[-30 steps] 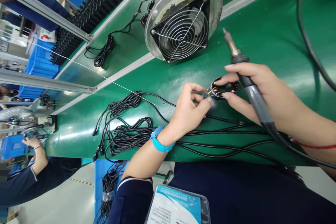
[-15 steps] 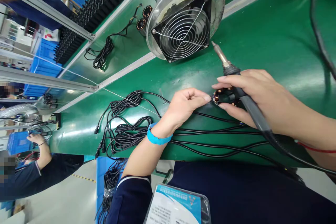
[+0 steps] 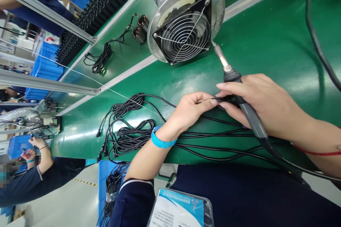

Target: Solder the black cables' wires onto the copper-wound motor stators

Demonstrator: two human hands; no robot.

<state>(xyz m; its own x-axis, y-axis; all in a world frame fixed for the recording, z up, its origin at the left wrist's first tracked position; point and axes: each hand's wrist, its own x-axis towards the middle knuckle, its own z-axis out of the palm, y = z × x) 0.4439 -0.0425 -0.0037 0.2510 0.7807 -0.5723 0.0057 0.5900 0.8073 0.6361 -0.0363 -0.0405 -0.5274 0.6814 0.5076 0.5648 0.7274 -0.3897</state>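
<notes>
My left hand [image 3: 190, 111], with a blue wristband, pinches thin wire ends beside a small motor coil [image 3: 228, 100] on the green bench [image 3: 266, 46]. My right hand [image 3: 262, 104] is wrapped round a soldering iron [image 3: 241, 95] and its fingers also press on the coil, hiding most of it. The iron's metal tip points up toward the fan. Black cables [image 3: 128, 129] run from the coil under both hands to coiled bundles on the left.
A round extraction fan [image 3: 186, 25] with a ribbed hose stands behind the hands. Two more coils [image 3: 140, 28] with a cable bundle [image 3: 99, 60] lie on the far lane. Another person's arm and hands [image 3: 37, 152] are at the lower left. Blue crates stand at the upper left.
The soldering iron has tilted and its tip has moved left toward the fan. My right hand has closed over the coil, which showed its copper windings earlier. My left fingertips moved onto the wire ends.
</notes>
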